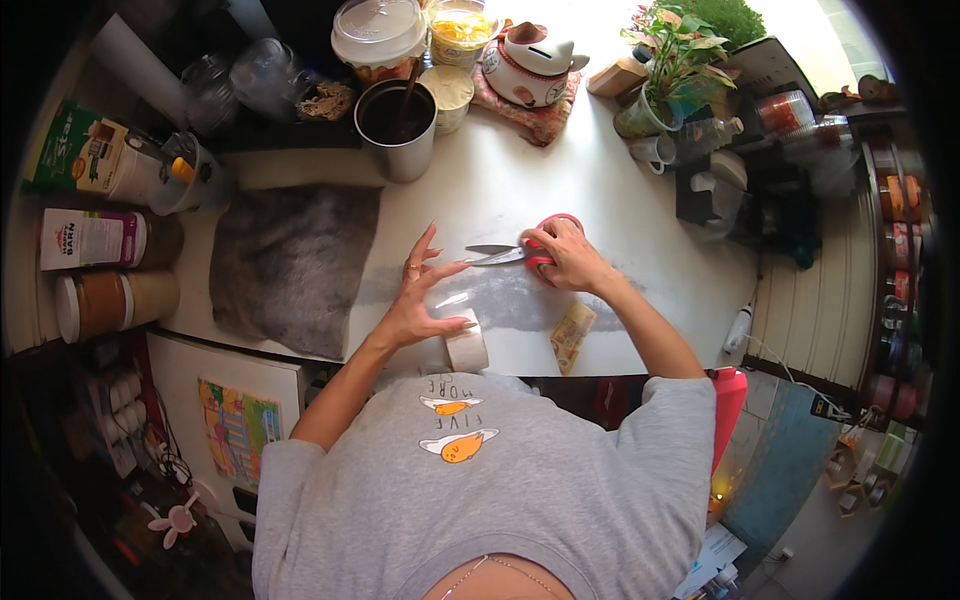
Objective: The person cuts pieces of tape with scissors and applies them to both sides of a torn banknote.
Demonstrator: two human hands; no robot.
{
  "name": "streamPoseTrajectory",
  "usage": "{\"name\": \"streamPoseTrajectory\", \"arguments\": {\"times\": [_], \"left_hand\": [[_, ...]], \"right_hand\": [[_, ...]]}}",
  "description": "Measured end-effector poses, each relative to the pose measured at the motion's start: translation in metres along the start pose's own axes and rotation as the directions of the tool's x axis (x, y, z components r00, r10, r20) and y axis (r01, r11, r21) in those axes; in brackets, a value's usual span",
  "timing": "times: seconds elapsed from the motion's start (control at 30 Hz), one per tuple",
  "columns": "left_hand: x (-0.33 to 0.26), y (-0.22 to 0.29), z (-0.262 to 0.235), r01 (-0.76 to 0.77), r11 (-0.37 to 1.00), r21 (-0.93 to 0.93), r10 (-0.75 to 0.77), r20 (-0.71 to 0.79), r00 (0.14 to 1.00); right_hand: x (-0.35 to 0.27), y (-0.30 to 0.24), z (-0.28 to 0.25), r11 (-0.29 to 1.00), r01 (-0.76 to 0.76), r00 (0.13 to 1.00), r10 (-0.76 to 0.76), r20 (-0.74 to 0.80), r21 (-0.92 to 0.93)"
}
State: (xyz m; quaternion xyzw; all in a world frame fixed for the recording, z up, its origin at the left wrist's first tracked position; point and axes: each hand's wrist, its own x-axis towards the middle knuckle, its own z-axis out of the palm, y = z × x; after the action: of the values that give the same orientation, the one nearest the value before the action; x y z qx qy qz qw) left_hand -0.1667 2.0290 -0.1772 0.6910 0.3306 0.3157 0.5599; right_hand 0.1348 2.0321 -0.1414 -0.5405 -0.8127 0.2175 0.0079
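Note:
My right hand grips a pair of scissors by their red handles. The blades are spread apart and point left. My left hand has its fingers spread, with a fingertip close to the blade tips. Its thumb lies at the top of a pale roll, which looks like wide clear tape, at the table's near edge. A shiny see-through patch shows just above the roll; whether it is a loose end of tape is hard to tell. Right of the roll lies a folded yellowish banknote.
A dark grey cloth covers the left of the white table. At the back stand a metal tumbler, lidded tubs and a white cat-shaped figurine. A potted plant is back right; jars line the left.

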Motion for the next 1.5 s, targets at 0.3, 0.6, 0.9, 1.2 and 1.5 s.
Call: {"name": "streamPoseTrajectory", "arguments": {"times": [0.3, 0.6, 0.9, 1.2, 1.5], "left_hand": [[0.009, 0.03, 0.004, -0.052, 0.999, 0.006, 0.052, 0.069, 0.996], [0.038, 0.097, 0.054, 0.17, 0.976, -0.134, -0.116, 0.338, 0.934], [0.0, 0.075, 0.153, -0.08, 0.971, 0.227, -0.024, 0.421, 0.907], [-0.004, 0.049, 0.171, -0.137, 0.883, 0.449, -0.052, 0.384, 0.922], [-0.009, 0.05, 0.173, -0.102, 0.867, 0.488, -0.107, 0.383, 0.918]], "right_hand": [[0.008, -0.1, -0.023, 0.741, 0.135, 0.901, 0.185, -0.393, 0.658], [-0.067, -0.094, -0.043, 0.956, 0.086, 0.566, 0.185, -0.803, 0.281], [-0.175, -0.056, 0.029, 0.074, 0.232, 0.398, 0.903, -0.164, 0.97], [-0.163, -0.057, 0.088, -0.214, 0.031, 0.274, 0.941, 0.198, 0.976], [-0.154, -0.065, 0.105, -0.02, -0.156, 0.233, 0.971, 0.056, 0.988]]}}
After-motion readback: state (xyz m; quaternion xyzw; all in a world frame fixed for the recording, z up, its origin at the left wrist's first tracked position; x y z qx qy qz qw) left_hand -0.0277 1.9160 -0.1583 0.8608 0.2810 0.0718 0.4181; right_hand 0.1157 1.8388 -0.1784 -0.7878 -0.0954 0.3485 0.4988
